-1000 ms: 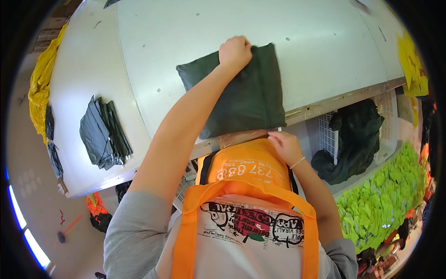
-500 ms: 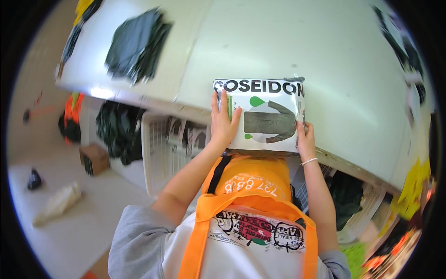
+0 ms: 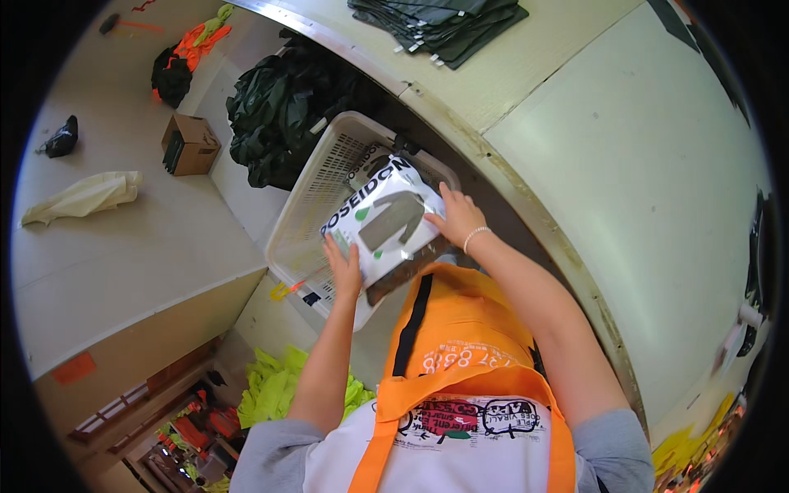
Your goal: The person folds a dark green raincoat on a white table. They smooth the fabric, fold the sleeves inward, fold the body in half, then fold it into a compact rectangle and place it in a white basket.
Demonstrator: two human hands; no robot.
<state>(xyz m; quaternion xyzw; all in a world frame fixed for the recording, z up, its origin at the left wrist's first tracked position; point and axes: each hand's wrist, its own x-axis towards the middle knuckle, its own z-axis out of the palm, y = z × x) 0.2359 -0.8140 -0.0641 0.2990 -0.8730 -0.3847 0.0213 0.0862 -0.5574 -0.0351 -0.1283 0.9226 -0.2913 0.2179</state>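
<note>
Both my hands hold a flat plastic garment package (image 3: 386, 220), white on the front with black lettering and a picture of a dark grey-green long-sleeved top. My left hand (image 3: 343, 269) grips its lower left edge, and my right hand (image 3: 460, 218) grips the right edge. The package is tilted above a white plastic laundry-style basket (image 3: 306, 215). Inside that basket, partly covered by the held package, lies a similar package (image 3: 366, 168).
A white worktable (image 3: 625, 172) runs along the right, bearing a stack of dark folded garments (image 3: 444, 25). Beyond the basket are a dark green garment heap (image 3: 275, 115) and a cardboard box (image 3: 197, 146). Bright yellow-green garments (image 3: 275, 384) lie near my left forearm.
I have turned left, and the package has gone from the table's edge to above the basket, tilting on the way. Both hands have kept hold of it.
</note>
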